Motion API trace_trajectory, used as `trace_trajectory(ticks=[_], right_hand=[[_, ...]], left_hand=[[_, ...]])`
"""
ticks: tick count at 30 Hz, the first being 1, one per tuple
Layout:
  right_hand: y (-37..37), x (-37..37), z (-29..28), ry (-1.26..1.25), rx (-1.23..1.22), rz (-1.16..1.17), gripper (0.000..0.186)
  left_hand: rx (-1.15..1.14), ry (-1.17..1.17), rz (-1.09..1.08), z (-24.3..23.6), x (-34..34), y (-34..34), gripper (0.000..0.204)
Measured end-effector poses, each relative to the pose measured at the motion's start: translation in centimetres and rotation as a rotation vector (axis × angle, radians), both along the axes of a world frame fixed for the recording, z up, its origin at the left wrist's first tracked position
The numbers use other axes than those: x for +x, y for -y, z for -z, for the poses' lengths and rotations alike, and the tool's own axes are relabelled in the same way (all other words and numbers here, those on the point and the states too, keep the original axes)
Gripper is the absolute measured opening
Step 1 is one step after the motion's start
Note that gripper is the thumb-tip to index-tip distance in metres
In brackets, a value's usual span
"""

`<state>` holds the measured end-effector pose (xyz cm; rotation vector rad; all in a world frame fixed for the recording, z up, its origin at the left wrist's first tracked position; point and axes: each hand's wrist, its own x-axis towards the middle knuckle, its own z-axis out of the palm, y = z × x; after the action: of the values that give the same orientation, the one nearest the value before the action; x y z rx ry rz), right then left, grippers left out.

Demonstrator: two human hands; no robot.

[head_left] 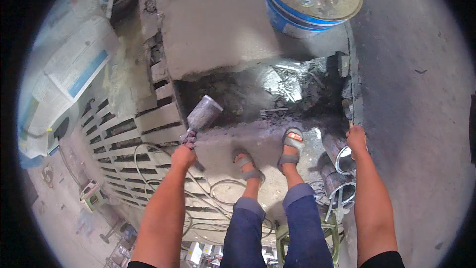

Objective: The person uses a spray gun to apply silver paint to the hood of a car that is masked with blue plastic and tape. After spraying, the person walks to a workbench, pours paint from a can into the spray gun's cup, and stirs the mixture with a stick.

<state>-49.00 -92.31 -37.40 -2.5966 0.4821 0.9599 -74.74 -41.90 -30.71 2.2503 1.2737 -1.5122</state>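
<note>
My left hand (183, 155) grips a spray gun (191, 136) with a large, paint-stained metal cup (203, 111) tilted up to the right, beside the edge of an open pit (223, 99) that holds dark debris and pale shiny scraps. My right hand (357, 141) is closed round the thin handle of a tool (349, 116), perhaps a brush or scraper, at the pit's right end; its head is too small to make out. Just left of that hand lie metal cylinders (332, 178) with bright rims. My sandalled feet stand between my hands on the pit's near ledge.
A blue drum (307, 15) with fittings on its lid stands beyond the pit. Slotted grating (119, 139) with a looped hose (223, 188) runs along the left. Papers (69, 69) lie at far left. A green stool (282, 243) is behind my legs. Concrete floor (416, 119) spans the right.
</note>
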Motion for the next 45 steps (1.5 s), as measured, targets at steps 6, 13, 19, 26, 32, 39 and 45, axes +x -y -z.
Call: trace_trajectory(ticks=[6, 13, 19, 26, 32, 39, 45], right_hand=[[1.6, 3.3, -4.1, -0.03, 0.321, 0.444, 0.02], [0.6, 7.8, -6.1, 0.128, 0.18, 0.24, 0.028], [-3.5, 12.3, -9.5, 0.197, 0.174, 0.188, 0.039], [-10.0, 18.6, -13.5, 0.293, 0.681, 0.328, 0.03], [-19.8, 24.5, -15.4, 0.366, 0.697, -0.016, 0.028], [-26.1, 29.4, -10.6, 0.488, 0.133, -0.621, 0.052], [-29.0, 29.5, -10.4, 0.523, 0.021, -0.63, 0.044]], left_hand=[[0.012, -0.176, -0.019, -0.5, 3.4, 0.6, 0.035], [-0.001, -0.105, -0.102, 0.0, 2.4, 0.6, 0.035], [-0.002, -0.089, -0.15, 0.6, 1.2, 0.2, 0.036], [0.003, 0.076, -0.219, -0.5, 1.5, 0.9, 0.034], [-0.043, 0.484, -0.31, -0.9, 0.5, 3.1, 0.032], [-0.15, 0.92, -0.422, -0.8, 1.7, 5.6, 0.027], [-0.233, 1.263, -0.451, -0.7, 0.9, 7.1, 0.023]])
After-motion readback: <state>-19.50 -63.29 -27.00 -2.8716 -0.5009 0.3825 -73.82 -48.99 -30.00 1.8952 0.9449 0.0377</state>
